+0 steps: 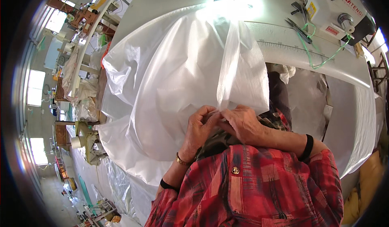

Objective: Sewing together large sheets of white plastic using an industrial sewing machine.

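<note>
Head view: L hand (pixel 199 126) & R hand (pixel 244 124), just below frame ctr, fingertips together, pinch the lower end of a folded strip (pixel 229 66); I see white sheeting (pixel 168 77) spread ctr to L. Strip runs up twd bright lamp (pixel 239 4), top ctr. Scissors (pixel 299 31) lie upper R.

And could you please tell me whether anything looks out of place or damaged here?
Only the green cord looks untidy: it trails in loose loops beside the black scissors on the right of the table. No spill or damage is evident; the white sheet is rumpled, but the left hand and right hand hold it.
</note>
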{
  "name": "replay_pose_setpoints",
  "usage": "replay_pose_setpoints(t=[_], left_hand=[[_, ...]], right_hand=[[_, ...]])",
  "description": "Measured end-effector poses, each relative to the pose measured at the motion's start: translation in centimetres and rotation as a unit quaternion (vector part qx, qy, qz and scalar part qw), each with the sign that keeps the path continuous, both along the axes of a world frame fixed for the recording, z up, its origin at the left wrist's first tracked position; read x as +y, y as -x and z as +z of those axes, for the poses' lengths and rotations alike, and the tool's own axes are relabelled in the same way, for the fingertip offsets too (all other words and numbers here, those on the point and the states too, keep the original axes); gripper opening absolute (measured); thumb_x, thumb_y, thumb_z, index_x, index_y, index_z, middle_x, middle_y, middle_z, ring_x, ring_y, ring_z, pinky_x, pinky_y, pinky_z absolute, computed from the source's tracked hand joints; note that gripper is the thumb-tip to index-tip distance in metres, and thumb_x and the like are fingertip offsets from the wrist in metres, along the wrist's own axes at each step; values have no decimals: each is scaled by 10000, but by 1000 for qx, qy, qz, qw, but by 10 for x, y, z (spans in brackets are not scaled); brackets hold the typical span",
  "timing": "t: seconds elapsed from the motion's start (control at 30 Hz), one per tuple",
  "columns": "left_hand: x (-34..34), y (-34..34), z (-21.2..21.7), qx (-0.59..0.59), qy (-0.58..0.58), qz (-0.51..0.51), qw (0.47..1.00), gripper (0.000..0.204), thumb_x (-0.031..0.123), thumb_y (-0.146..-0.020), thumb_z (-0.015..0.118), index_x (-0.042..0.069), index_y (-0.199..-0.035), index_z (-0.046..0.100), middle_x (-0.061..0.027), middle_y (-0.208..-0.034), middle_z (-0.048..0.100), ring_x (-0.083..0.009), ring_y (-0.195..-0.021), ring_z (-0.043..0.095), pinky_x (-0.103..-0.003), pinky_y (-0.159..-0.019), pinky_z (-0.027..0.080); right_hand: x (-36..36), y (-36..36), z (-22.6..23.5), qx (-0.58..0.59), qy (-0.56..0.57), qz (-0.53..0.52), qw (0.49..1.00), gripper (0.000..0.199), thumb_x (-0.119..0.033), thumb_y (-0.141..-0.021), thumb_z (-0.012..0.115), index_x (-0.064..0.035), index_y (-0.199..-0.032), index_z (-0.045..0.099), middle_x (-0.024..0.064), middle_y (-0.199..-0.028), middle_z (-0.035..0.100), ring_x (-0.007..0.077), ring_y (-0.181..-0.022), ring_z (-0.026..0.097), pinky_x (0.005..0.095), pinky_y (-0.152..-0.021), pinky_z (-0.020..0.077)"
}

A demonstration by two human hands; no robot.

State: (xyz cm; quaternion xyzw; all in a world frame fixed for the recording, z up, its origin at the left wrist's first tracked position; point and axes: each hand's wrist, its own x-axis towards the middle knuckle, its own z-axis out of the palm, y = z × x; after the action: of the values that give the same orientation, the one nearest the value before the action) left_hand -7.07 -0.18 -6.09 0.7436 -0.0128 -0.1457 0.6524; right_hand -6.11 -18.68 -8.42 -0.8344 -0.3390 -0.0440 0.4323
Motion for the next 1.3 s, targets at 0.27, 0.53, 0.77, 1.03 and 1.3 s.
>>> replay_pose_setpoints(t=[0.27,0.53,0.77,1.03,1.3], left_hand=[[14,2,-5,72,35,24,997,105,103,-933,663,20,-990,630,37,-860,642,-35,-758,556,-193,-668,450],[11,3,-8,51,107,38,992,98,111,-900,698,36,-948,656,80,-752,588,3,-651,461,-181,-554,343],[13,2,-13,91,84,40,991,125,143,-891,722,36,-838,684,81,-721,576,-2,-623,456,-182,-512,319],[13,0,-5,127,160,72,976,93,104,-894,711,15,-875,695,18,-785,657,-27,-695,557,-177,-607,437],[12,6,13,64,110,105,986,83,97,-910,692,14,-908,691,22,-815,667,-28,-723,571,-178,-646,447]], right_hand=[[1,3,-6,19,8,62,998,192,-126,-829,665,-42,-900,508,139,-644,608,352,-618,618,429,-651,489],[-1,8,3,341,-83,-8,936,228,-217,-883,676,7,-912,644,149,-694,639,271,-625,630,359,-655,500],[2,6,-11,504,-203,56,838,172,-151,-902,646,17,-908,681,18,-763,660,60,-730,566,253,-667,477],[-2,3,-13,460,-146,65,874,173,-141,-879,623,25,-829,632,15,-692,586,64,-670,507,268,-624,447],[-12,4,7,309,-88,-32,946,238,-205,-843,710,6,-911,623,127,-789,644,234,-695,617,343,-657,486]])
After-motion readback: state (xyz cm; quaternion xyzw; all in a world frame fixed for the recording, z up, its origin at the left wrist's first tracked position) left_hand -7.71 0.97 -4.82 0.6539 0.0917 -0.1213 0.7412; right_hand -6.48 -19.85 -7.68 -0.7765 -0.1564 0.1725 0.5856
